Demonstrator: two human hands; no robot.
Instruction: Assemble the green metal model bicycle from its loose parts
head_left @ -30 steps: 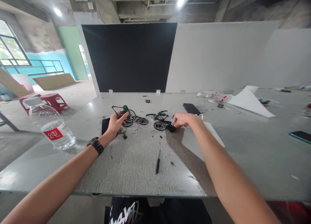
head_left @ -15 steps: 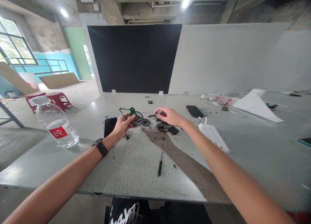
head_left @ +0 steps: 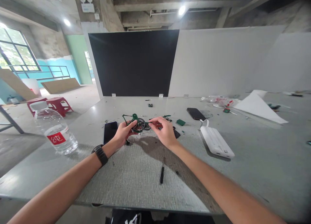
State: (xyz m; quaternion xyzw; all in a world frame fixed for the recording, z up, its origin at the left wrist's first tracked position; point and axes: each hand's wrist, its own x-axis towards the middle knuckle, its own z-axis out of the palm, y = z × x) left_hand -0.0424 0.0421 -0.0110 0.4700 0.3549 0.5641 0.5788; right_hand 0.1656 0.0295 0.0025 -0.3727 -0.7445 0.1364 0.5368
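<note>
My left hand (head_left: pixel 125 132) is closed on a small green bicycle frame (head_left: pixel 128 119) that has a black spoked wheel (head_left: pixel 139 125) on its right side. Just to the right, my right hand (head_left: pixel 163 129) has its thumb and fingers pinched together beside the wheel; whatever lies between the fingertips is too small to make out. Behind and beside the right hand are more dark green and black bicycle parts (head_left: pixel 166 116), partly hidden by it. A green block (head_left: pixel 180 122) lies further right. A black screwdriver (head_left: pixel 162 175) rests on the table in front of both hands.
A water bottle (head_left: pixel 59 130) stands at the left, near a dark phone (head_left: pixel 110 132). At the right lie another phone (head_left: pixel 195 114), a white power bank (head_left: pixel 216 142) and a white sheet (head_left: pixel 261 108). Upright black and white panels border the table's back.
My right hand has moved left and toward me, from the parts on the right to beside the held wheel. The green block has come into sight. The camera view has tilted slightly upward.
</note>
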